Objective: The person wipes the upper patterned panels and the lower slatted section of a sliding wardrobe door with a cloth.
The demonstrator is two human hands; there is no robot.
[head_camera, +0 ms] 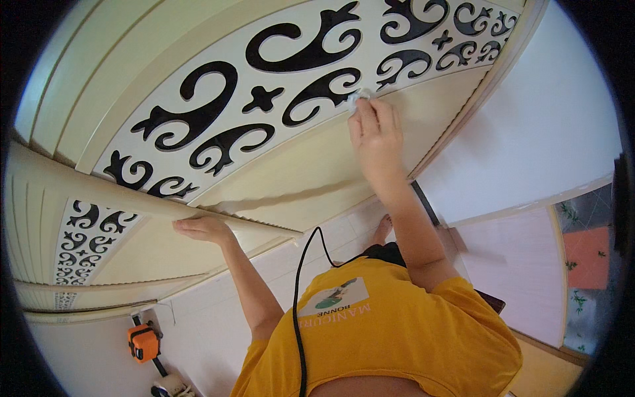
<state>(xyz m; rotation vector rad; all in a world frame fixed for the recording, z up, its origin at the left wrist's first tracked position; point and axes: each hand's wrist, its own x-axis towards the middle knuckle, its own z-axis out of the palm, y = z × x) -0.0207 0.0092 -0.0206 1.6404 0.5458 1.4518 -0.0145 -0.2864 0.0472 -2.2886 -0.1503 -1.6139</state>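
My right hand (375, 141) pinches a small crumpled whitish cloth or tissue (361, 98) between its fingertips. The wad touches a cream wardrobe door (297, 164), at the lower border of its white openwork panel (278, 92) with dark scroll shapes. My left hand (202, 229) is to the left and lower in the picture, its fingers extended with nothing visible in them. It lies against the rounded upright edge (158, 204) between this door and the neighbouring scroll-patterned door (119, 248); its far fingertips are partly hidden.
A black cable (297, 297) loops in front of my yellow shirt. A bare foot shows on the pale tiled floor (278, 268). At lower left are an orange case (144, 342) and a whitish appliance (171, 386). A white wall (526, 134) and patterned floor covering (585, 258) lie to the right.
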